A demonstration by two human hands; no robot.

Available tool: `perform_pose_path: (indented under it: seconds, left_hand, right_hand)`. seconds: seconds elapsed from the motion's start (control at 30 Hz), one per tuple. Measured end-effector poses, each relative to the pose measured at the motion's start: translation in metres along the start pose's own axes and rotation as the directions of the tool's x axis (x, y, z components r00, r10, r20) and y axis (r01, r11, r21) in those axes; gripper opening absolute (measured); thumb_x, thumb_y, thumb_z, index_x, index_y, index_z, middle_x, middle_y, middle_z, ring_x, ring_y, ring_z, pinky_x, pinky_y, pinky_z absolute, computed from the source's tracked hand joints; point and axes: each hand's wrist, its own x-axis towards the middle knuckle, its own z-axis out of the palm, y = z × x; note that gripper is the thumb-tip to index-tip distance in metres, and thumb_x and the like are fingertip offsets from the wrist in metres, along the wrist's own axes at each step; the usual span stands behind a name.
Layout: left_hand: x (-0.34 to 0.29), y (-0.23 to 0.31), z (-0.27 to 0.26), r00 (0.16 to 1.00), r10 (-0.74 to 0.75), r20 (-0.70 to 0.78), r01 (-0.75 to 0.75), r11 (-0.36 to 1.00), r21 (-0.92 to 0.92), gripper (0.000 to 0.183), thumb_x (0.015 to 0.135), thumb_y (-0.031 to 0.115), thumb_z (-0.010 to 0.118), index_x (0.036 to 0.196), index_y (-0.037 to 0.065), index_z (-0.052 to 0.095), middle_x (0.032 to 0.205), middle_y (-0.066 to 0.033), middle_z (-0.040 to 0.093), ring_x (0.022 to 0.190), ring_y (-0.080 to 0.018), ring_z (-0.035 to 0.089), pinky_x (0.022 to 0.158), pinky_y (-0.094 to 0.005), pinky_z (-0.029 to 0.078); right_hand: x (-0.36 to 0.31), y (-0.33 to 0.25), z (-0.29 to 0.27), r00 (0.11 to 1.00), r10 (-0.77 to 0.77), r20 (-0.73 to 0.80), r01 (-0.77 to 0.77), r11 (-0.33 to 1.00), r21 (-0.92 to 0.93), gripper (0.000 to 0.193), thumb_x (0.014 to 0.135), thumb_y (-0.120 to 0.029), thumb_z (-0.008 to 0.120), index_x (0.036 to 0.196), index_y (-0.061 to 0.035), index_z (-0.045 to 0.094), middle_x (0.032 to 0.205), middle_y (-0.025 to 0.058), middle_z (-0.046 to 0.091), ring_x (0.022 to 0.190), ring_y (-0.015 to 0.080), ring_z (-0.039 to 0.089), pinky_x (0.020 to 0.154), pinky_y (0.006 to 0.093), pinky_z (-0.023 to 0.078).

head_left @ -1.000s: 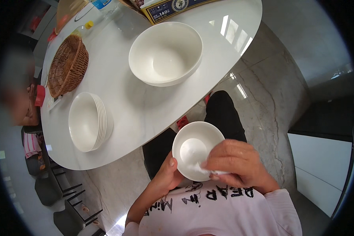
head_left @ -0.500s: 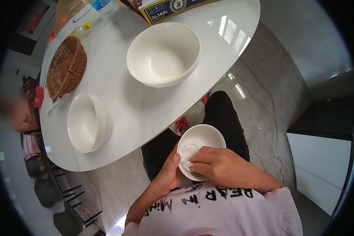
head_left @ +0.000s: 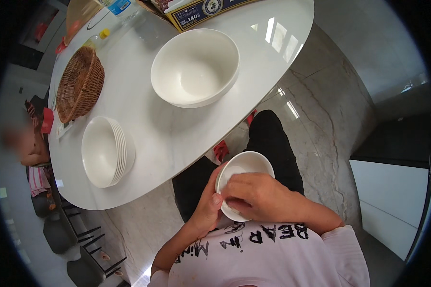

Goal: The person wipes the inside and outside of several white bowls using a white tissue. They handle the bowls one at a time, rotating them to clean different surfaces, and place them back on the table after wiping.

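A small white bowl [head_left: 257,161] is held above my lap, tilted toward me. My left hand [head_left: 208,206] grips its left side, with the thumb at the rim. Inside it, the curled fingers of my right hand [head_left: 257,195] press against the inner wall. The crumpled white tissue or cloth under those fingers is now almost wholly hidden by the hand. On the white table [head_left: 163,138] to the left lies a tipped stack of several similar white bowls [head_left: 99,152]. A large white bowl [head_left: 196,67] stands farther off, beyond the table's near edge.
A brown wicker basket [head_left: 80,86] sits at the table's left side, near a yellow-capped bottle [head_left: 100,37]. A blue-and-yellow box [head_left: 191,18] stands at the far edge. Dark chairs [head_left: 84,265] and another person's arm [head_left: 36,143] are at left; a white-fronted cabinet [head_left: 388,191] stands right.
My right hand has shifted slightly left and deeper into the small bowl, covering the white wad that showed before. My left hand still grips the bowl, its fingers slightly higher along the rim.
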Motion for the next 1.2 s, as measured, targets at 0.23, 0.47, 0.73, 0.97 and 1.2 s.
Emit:
perform_pose_path:
  seconds: [0.23,0.47,0.73,0.97,1.2]
  left_hand:
    - [0.003,0.005,-0.004,0.991,0.123,0.062,-0.134,0.965,0.227,0.107,0.071,0.06,0.075,0.146,0.006,0.021,0.142,-0.0105,0.034,0.134,-0.0221,0.033,0.11,-0.038,0.028]
    - [0.006,0.005,0.0,0.998,-0.054,-0.015,0.055,0.998,0.023,0.111,0.068,0.066,0.073,0.147,0.006,0.022,0.141,-0.011,0.038,0.132,-0.0238,0.037,0.109,-0.0383,0.031]
    - [0.0,0.003,0.0,0.998,0.021,0.062,-0.032,0.983,0.183,0.113,0.063,0.045,0.086,0.146,0.005,0.02,0.141,-0.0121,0.035,0.133,-0.0237,0.036,0.11,-0.0387,0.03]
    - [0.002,0.008,-0.004,0.954,0.203,0.219,-0.263,0.919,0.294,0.131,0.051,0.053,0.09,0.149,0.007,0.015,0.145,-0.0147,0.032,0.134,-0.0257,0.036,0.109,-0.0399,0.031]
    - [0.001,0.012,-0.004,0.99,0.032,0.136,-0.07,0.958,0.279,0.134,0.051,0.069,0.082,0.148,0.004,0.018,0.142,-0.0114,0.037,0.13,-0.0222,0.04,0.107,-0.0366,0.033]
  right_hand:
    - [0.002,0.009,0.006,0.98,0.023,-0.199,-0.12,0.862,-0.492,0.017,0.07,-0.007,0.061,0.086,-0.0031,0.058,0.083,0.0095,0.056,0.073,0.0263,0.061,0.06,0.0352,0.053]
    - [-0.012,0.001,-0.034,0.877,0.199,-0.436,-0.234,0.972,-0.027,0.03,0.068,0.005,0.07,0.096,-0.004,0.065,0.09,0.0095,0.061,0.074,0.0242,0.062,0.064,0.0334,0.053]
    - [-0.001,0.028,-0.022,0.922,-0.123,-0.367,0.004,0.951,-0.309,0.037,0.057,-0.002,0.076,0.092,-0.0066,0.065,0.083,0.0062,0.061,0.069,0.0227,0.059,0.057,0.0312,0.049]
    - [-0.023,0.031,-0.027,0.889,0.303,-0.344,-0.28,0.953,0.116,0.027,0.062,0.002,0.073,0.087,-0.0046,0.065,0.074,0.006,0.057,0.063,0.0232,0.058,0.052,0.0296,0.047]
    - [0.004,0.018,-0.032,0.91,-0.24,-0.338,0.139,0.945,-0.297,0.029,0.057,-0.006,0.076,0.083,-0.0051,0.063,0.072,0.0044,0.054,0.061,0.0209,0.055,0.05,0.0312,0.046]
